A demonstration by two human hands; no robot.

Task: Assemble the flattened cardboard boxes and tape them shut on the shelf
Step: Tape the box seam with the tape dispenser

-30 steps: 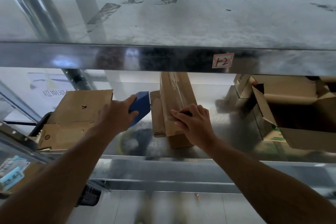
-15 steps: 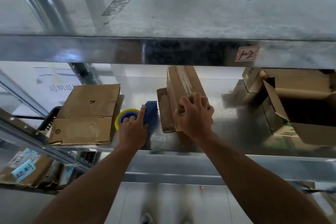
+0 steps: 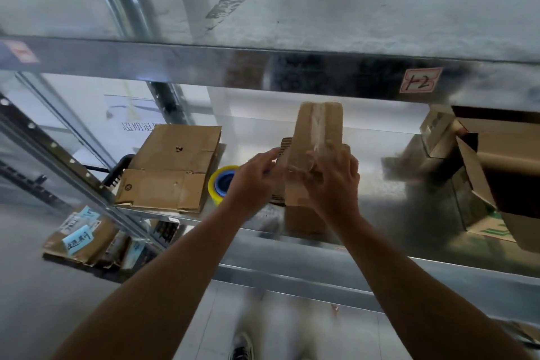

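On the shelf, cardboard box between left hand and right hand.

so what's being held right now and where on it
The taped cardboard box: left hand at its left edge, right hand over its near top. Motion blur hides whether either grip is closed.

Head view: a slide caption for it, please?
Left hand and right hand at a taped box on a shelf, tape roll beside.
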